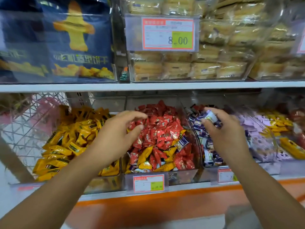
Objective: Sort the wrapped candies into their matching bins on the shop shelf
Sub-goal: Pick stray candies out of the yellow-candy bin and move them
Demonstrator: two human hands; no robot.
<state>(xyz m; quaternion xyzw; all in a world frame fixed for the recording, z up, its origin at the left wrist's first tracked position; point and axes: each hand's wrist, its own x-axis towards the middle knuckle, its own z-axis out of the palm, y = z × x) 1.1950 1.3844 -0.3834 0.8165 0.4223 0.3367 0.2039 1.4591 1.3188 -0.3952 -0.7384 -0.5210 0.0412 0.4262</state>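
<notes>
The white shelf board [66,87] ran across the middle of the frame. Above it, at the upper left, stood dark blue biscuit bags [74,38] behind a clear front, and at the upper centre a clear pastry bin [181,80] was stacked with pale wrapped pastries, a price card [167,33] reading 8.00 fixed to its face.

Below the board a row of clear bins sat side by side. At the far left was a white wire basket [33,121]. Next came the yellow bin [105,184], heaped with yellow candies [71,142]. The red bin [181,176] at the centre held mostly red candies [158,128], with several yellow and a few blue-and-white ones mixed in along its front. To its right the blue bin [208,176] held blue-and-white candies [196,125], and at the right edge a lilac bin [270,167] held lilac packs with yellow ones among them.

My left hand [118,134] hovered over the wall between the yellow and red bins, fingers loosely spread and holding nothing. My right hand [226,129] was above the blue bin, thumb and fingers pinching one white-and-blue wrapped candy [210,117].

An orange strip [165,205] edged the lower shelf, and two small price tags [148,183] were clipped to the bin fronts
</notes>
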